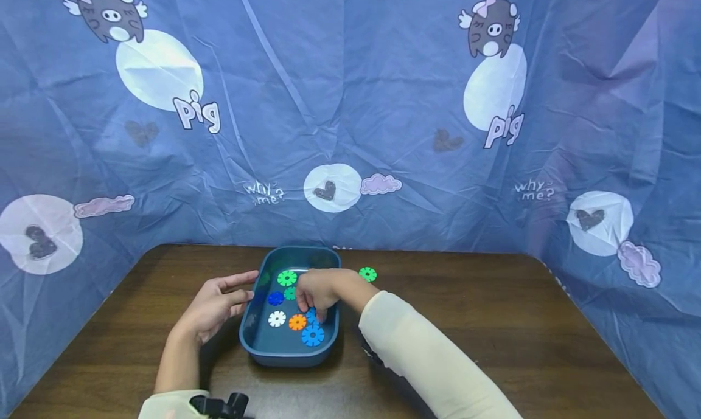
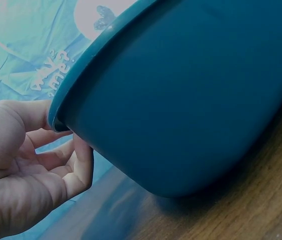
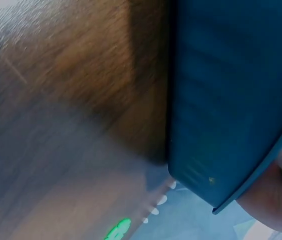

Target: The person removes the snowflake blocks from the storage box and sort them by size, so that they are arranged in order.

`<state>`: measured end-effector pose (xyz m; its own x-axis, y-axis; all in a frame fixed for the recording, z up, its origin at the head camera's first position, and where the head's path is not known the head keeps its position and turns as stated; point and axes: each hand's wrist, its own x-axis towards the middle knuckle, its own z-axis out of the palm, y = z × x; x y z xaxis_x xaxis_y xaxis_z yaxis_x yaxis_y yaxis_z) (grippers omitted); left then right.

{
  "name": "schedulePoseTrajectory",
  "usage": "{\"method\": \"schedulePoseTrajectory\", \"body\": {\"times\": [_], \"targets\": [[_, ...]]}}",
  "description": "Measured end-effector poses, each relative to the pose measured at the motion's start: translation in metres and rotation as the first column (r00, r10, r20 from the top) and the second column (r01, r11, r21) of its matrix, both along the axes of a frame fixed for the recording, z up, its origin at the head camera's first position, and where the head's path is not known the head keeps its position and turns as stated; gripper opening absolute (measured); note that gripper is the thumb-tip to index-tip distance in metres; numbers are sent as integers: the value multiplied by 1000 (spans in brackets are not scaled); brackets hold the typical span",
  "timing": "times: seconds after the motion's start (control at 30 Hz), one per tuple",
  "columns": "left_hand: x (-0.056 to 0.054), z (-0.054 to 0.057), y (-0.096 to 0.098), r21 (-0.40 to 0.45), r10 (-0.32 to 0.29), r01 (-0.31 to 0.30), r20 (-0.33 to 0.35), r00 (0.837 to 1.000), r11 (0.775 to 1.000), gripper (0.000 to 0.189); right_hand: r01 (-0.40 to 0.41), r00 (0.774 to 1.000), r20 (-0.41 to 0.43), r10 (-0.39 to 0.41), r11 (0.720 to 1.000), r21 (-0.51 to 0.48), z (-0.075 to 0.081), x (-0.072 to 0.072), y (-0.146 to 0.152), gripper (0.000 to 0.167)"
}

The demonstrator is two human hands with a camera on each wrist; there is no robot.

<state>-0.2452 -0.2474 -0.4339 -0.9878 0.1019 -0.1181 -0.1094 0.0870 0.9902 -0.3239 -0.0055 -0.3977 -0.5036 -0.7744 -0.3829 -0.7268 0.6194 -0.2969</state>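
Note:
A blue-grey plastic tray [image 1: 287,359] stands on the table, with several flat notched plastic discs lying in it. My left hand [image 1: 216,303] is at the tray's left side, fingers touching the rim from outside; in the left wrist view more fingers bend below the rim. My right hand [image 1: 320,288] reaches over the right rim, fingers pointing down around a small blue disc [image 1: 311,315]; I cannot tell if they pinch it. Near it lie a larger blue disc [image 1: 313,335], an orange disc [image 1: 297,322], a white disc [image 1: 277,319], a dark blue disc [image 1: 275,298] and green discs [image 1: 287,278].
One bright green disc [image 1: 367,274] lies on the brown wooden table [image 1: 465,322], outside the tray to the right, beyond my right forearm. A blue printed cloth [image 1: 339,133] hangs behind the table's far edge.

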Motion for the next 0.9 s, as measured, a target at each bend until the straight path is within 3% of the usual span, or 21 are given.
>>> {"method": "schedulePoseTrajectory", "body": {"times": [0.33,0.67,0.9], "targets": [[0,0,1,7,3,-3,1,1000,1000,53,-4,1000,14,4,999,-36,-2,0,-3,25],[1,2,1,-3,6,-6,1,1000,1000,53,-27,998,42,36,980,-198,-2,-8,-1,13],[1,1,1,-14,2,-2,0,1000,1000,53,6,997,79,20,949,-314,17,-9,6,11]]}}
